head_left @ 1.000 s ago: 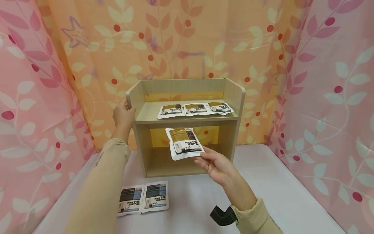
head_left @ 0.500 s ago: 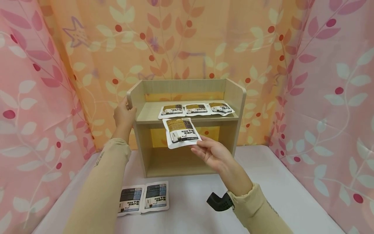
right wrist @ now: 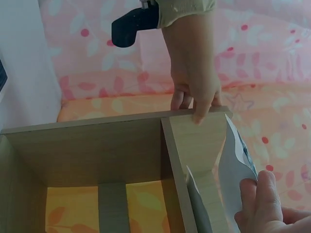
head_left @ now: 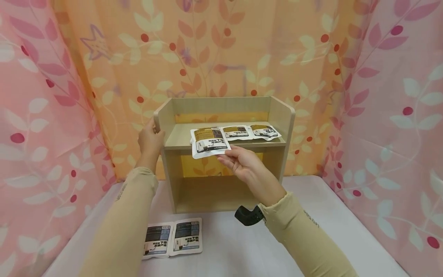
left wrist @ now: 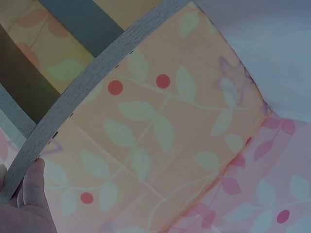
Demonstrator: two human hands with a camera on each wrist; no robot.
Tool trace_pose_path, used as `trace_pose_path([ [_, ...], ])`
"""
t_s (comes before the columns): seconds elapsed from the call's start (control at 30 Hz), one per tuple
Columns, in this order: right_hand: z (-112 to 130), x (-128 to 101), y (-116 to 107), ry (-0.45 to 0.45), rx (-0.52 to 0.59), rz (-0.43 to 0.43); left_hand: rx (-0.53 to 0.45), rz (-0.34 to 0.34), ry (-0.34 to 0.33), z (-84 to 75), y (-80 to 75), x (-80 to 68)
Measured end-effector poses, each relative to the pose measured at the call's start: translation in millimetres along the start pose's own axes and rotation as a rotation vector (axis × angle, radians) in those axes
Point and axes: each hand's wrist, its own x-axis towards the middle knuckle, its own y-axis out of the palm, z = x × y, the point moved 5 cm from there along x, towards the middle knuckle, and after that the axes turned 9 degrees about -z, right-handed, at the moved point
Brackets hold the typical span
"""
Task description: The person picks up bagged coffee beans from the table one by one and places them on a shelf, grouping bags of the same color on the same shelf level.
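Note:
A small two-level wooden shelf [head_left: 282, 115] stands on the white table. My left hand [head_left: 149, 139] grips its left side panel [left wrist: 87, 85], thumb on the panel's edge. My right hand [head_left: 238, 161] pinches a white-and-brown pouch [head_left: 209, 142] by its lower right corner and holds it over the front left of the upper board. In the right wrist view the held pouch [right wrist: 233, 165] stands edge-on above the board, with my left hand [right wrist: 194, 92] behind on the panel. Two more brown pouches [head_left: 250, 131] lie side by side on the upper board; the held pouch hides what lies under it.
Two white-and-blue pouches [head_left: 173, 242] lie flat on the table [head_left: 328, 215] in front of the shelf, at the left. The shelf's lower bay [head_left: 214, 188] holds nothing that shows. Leaf-patterned curtains [head_left: 391, 96] close in the table on three sides.
My right hand has lifted the pouch from in front of the lower bay up to the front left of the upper board. The left hand stays on the side panel.

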Motion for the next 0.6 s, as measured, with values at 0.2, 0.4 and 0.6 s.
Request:
trace_pose_path([
  [0.2,7.0,17.5,18.9,0.026,0.002,-0.053,0.006,-0.007,0.009,-0.2,0.4,-0.6],
  [0.4,8.3,32.0,42.2,0.027,0.02,-0.082,0.009,-0.014,0.016,-0.7,-1.0,-0.7],
  [0.6,6.5,42.2,60.7,0.019,0.062,-0.086,0.001,-0.01,0.02,-0.3,0.7,-1.8],
])
